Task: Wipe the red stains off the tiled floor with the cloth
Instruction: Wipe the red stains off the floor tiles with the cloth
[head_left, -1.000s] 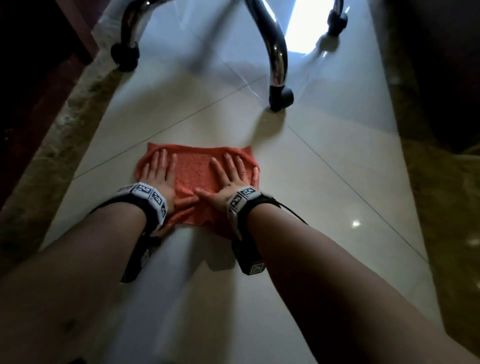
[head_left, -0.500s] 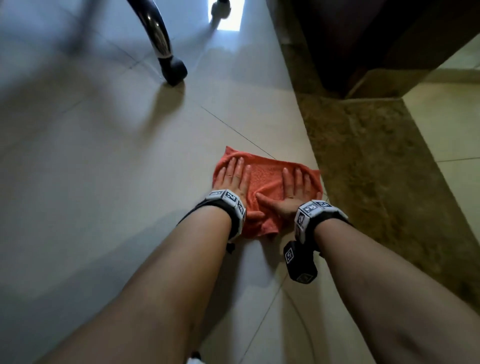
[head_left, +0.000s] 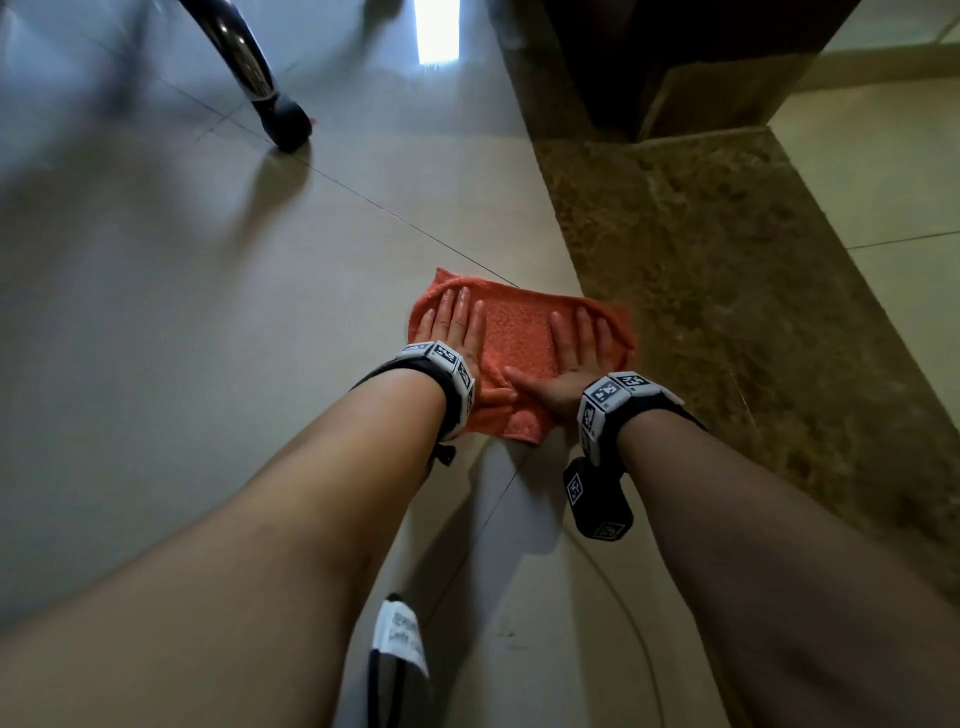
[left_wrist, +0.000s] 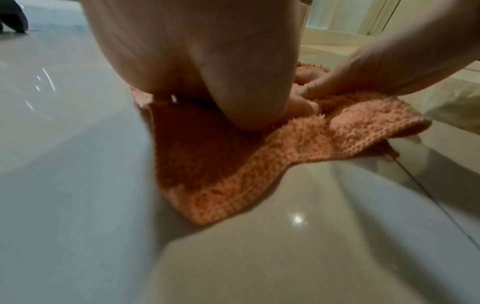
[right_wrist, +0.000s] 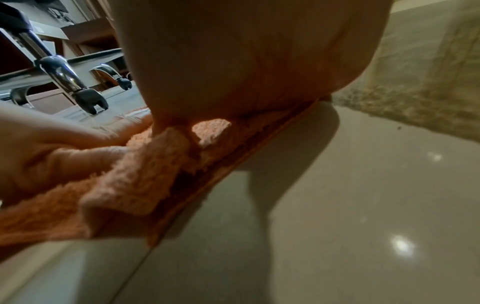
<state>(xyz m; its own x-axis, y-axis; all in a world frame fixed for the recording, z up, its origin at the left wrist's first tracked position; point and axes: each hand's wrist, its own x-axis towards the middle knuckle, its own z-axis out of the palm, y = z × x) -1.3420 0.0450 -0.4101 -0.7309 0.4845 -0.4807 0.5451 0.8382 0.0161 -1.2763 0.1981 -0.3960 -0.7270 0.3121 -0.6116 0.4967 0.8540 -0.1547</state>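
An orange terry cloth (head_left: 514, 343) lies flat on the glossy beige tiled floor (head_left: 208, 322), its right edge against a brown stone strip. My left hand (head_left: 452, 325) presses flat on the cloth's left half, fingers straight. My right hand (head_left: 574, 345) presses flat on its right half, thumb stretched toward the left thumb. From the left wrist the cloth (left_wrist: 233, 164) bunches under the palm, and from the right wrist the cloth (right_wrist: 135, 185) folds up near the thumbs. A tiny red speck (head_left: 311, 120) shows beside a chair caster. No stain shows around the cloth.
A chrome chair leg with a black caster (head_left: 285, 124) stands at the back left. The brown speckled stone strip (head_left: 727, 312) runs along the right, with dark wooden furniture (head_left: 675, 62) behind it. A cable (head_left: 628, 623) trails on the floor near my right arm.
Both hands have slid the cloth to the right, away from the chair legs, until it reached the brown stone strip. Over the last half second it has barely moved.
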